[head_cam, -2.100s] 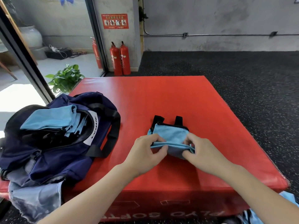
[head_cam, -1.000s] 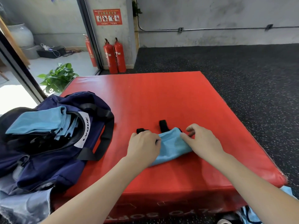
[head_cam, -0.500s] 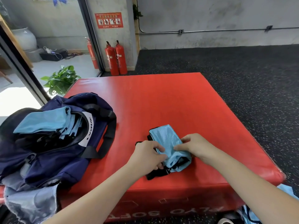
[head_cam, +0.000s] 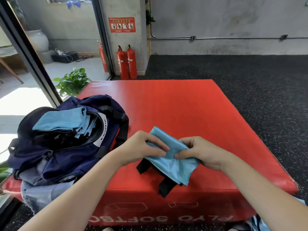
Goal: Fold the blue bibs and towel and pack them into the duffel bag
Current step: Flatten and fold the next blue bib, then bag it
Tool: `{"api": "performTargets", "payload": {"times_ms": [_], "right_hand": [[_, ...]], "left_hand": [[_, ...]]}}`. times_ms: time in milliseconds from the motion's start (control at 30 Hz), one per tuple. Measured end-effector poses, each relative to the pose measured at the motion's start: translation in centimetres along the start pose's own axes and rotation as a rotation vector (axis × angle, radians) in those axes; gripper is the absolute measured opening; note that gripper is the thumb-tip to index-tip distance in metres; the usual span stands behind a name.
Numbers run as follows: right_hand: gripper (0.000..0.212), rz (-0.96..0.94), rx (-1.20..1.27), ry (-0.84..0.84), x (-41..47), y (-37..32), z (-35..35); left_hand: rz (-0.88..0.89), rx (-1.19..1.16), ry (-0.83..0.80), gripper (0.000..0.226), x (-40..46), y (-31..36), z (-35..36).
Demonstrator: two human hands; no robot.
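A folded light blue bib [head_cam: 168, 157] with black straps hangs just above the front of the red plyo box [head_cam: 175, 110]. My left hand [head_cam: 143, 147] grips its left side and my right hand [head_cam: 200, 150] pinches its right side, thumbs meeting over the middle. The black straps dangle below toward the box's front edge. A navy duffel bag [head_cam: 66, 147] lies open on the box's left corner, with several folded blue bibs [head_cam: 65, 120] stacked in its mouth.
More blue cloth [head_cam: 260, 224] lies on the floor at the box's lower right. A grey-blue cloth [head_cam: 41, 194] hangs below the bag. A potted plant [head_cam: 73, 82] and two fire extinguishers [head_cam: 126, 62] stand beyond the box. Black speckled floor surrounds it.
The bib was folded flat on the box, then turned lengthwise. Now both hands have lifted it slightly off the surface, its straps hanging down.
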State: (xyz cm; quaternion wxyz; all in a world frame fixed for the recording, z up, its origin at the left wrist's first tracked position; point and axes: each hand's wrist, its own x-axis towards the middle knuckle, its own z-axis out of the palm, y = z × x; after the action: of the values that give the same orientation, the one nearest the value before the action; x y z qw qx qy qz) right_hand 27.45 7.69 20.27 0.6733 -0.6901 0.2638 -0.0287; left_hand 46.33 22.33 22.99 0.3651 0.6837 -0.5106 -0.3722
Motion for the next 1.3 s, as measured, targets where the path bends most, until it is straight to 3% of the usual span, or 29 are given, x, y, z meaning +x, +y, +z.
{"api": "performTargets", "payload": {"times_ms": [267,500,667,867,1000,1133,1300], "right_hand": [[0.036,0.017,-0.009,0.015,-1.0,-1.0,1.7],[0.047,-0.244,0.237,0.373,-0.3,-2.4,6.5],[0.027,-0.344,0.033,0.612,2.0,-3.0,10.1],[0.018,-0.525,-0.106,0.437,5.1,-6.3,15.5],[0.023,-0.531,-0.188,0.364,8.3,-8.6,19.1],[0.027,-0.518,-0.210,0.337,12.2,-10.4,22.7],[0.028,-0.535,-0.232,0.341,17.0,-12.3,25.3]], "left_hand": [[0.064,0.006,0.263,0.016,-2.4,-1.2,-1.0],[0.085,0.008,0.467,0.032,-6.0,-2.6,-3.5],[0.110,0.016,0.535,0.047,-9.3,-3.6,-4.9],[0.110,-0.098,0.672,0.051,-12.2,-6.8,-8.3],[0.122,-0.254,0.936,0.056,-13.3,-8.8,-11.3],[0.093,-0.328,1.260,0.043,-13.3,-10.2,-14.4],[0.135,-0.380,1.359,0.030,-12.1,-10.6,-18.1]]}}
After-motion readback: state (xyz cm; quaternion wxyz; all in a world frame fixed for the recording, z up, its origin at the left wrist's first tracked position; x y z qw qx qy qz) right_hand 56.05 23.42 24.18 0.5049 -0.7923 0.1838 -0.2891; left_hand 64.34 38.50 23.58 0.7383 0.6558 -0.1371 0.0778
